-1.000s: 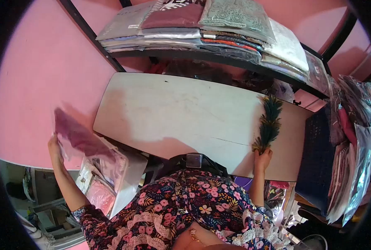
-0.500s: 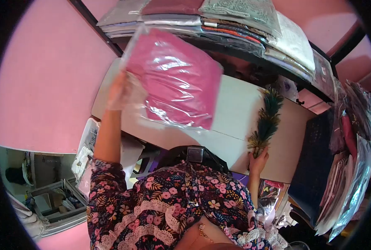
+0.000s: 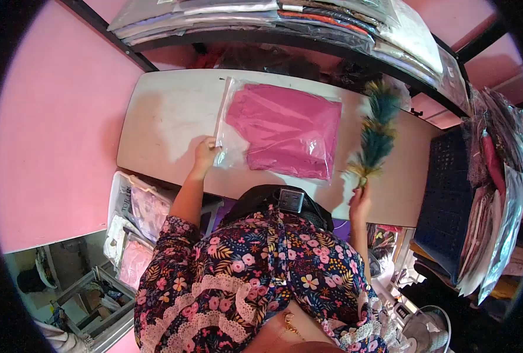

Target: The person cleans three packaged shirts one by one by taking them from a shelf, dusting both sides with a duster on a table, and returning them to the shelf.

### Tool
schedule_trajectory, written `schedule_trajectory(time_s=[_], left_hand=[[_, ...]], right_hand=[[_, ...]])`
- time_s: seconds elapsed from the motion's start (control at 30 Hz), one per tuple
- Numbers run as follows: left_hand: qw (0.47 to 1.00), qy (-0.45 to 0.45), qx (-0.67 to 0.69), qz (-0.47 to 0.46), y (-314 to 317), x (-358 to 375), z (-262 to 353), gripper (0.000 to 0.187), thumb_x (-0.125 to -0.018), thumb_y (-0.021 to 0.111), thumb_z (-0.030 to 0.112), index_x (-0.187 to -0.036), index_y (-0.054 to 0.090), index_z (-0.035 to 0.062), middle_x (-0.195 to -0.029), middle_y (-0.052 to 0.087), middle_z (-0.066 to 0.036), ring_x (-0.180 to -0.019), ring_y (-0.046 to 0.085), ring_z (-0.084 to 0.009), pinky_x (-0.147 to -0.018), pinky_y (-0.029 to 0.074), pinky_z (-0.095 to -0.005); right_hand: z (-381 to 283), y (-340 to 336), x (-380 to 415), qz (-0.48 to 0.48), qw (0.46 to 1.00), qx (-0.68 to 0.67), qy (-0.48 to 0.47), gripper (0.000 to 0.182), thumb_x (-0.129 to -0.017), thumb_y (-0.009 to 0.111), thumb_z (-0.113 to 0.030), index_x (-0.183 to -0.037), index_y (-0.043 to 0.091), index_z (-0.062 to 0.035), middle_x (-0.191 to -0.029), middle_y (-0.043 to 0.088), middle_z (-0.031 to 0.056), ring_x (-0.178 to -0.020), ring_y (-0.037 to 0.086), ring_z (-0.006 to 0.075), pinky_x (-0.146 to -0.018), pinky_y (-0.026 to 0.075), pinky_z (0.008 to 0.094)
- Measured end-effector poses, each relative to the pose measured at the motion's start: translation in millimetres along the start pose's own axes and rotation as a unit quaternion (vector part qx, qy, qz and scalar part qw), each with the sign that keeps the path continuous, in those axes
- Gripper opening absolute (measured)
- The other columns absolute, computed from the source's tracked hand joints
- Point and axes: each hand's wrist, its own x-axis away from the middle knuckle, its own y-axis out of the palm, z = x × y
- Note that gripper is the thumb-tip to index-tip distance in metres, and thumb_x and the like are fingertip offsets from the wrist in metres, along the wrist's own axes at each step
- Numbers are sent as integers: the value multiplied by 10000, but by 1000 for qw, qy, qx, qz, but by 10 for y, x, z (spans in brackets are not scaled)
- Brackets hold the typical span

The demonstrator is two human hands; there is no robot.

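A folded pink garment in a clear plastic bag [image 3: 288,132] lies flat on the white table [image 3: 167,123]. My left hand [image 3: 205,156] pinches the bag's lower left edge, where the plastic extends past the cloth. On the right, my right hand [image 3: 360,203] is closed round the handle of a feather duster [image 3: 378,141] with dark green and yellowish feathers. The duster points away from me, beside the bag and apart from it.
Above the table's far side runs a black shelf [image 3: 244,36] with bagged folded garments. A dark blue plastic crate [image 3: 446,200] stands at the right, with bagged clothes beside it. A white bin [image 3: 119,191] of packets sits below the table's left end.
The bagged pink garment has come down from in front of the shelf onto the table, and my left hand has lowered with it. My right hand still holds the duster.
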Motion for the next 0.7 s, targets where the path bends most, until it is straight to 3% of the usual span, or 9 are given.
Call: schedule_trajectory(time_s=[0.03,0.1,0.13,0.27,0.37,0.47,0.57,0.67,0.7], left_hand=[[997,22,63,27,-47,-64,0,356,-774,697,67,-1091,556,-12,-905,653,-100,-800,623,-142,-684,499,-255],[995,8,88,45,-13,-39,20,318,-781,683,45,-1071,567,-15,-900,653,-93,-800,622,-141,-679,498,-253],[992,4,111,67,6,-28,63,281,-787,668,22,-1050,577,-18,-895,652,-87,-801,620,-141,-675,498,-250],[993,-84,77,26,-108,40,202,273,-800,653,24,-1061,578,3,-930,650,-70,-815,617,-137,-674,499,-251],[989,-114,83,-49,-150,169,311,274,-816,636,38,-1084,576,33,-966,644,-66,-838,613,-129,-666,492,-245],[986,-115,123,-21,-138,257,293,292,-823,623,47,-1109,567,49,-980,638,-60,-809,600,-113,-652,483,-237],[985,-85,147,-18,-209,203,138,270,-850,625,91,-1112,563,68,-918,623,-26,-723,550,-80,-632,462,-223],[983,-103,148,34,-266,222,42,259,-868,591,71,-1125,562,69,-910,613,-9,-724,544,-68,-637,460,-224],[990,-48,105,79,-302,226,7,251,-879,571,66,-1130,557,52,-952,609,-16,-768,551,-82,-674,467,-234]], right_hand=[[-173,111,88,-27,998,-48,1,487,-924,437,-93,-1398,327,-73,-731,562,55,-484,469,85,-425,422,260],[-299,117,177,-128,978,109,-127,528,-882,524,-64,-1382,353,-83,-982,627,225,-798,648,342,-671,504,393],[-444,129,191,-152,957,126,-213,505,-865,547,-64,-1348,398,-69,-1046,597,264,-933,600,417,-746,495,420],[-578,389,49,-154,964,197,-89,334,-870,552,-124,-1188,506,-33,-987,616,240,-839,604,422,-705,489,470],[-617,463,-33,-142,963,142,-178,317,-873,553,-157,-1162,509,-37,-930,624,232,-785,608,411,-677,492,479],[-626,441,1,-323,854,253,-319,360,-866,562,-216,-1182,502,-54,-837,628,223,-764,612,401,-650,497,479],[-647,616,40,-306,877,267,-256,370,-862,564,-230,-1188,499,-67,-837,632,215,-763,613,401,-649,498,477],[-685,771,54,-323,876,212,-289,326,-857,570,-221,-1139,536,-60,-854,630,225,-775,611,404,-669,492,481],[-686,804,61,-329,876,182,-303,305,-855,572,-217,-1114,554,-57,-862,629,230,-780,610,406,-679,489,483]])
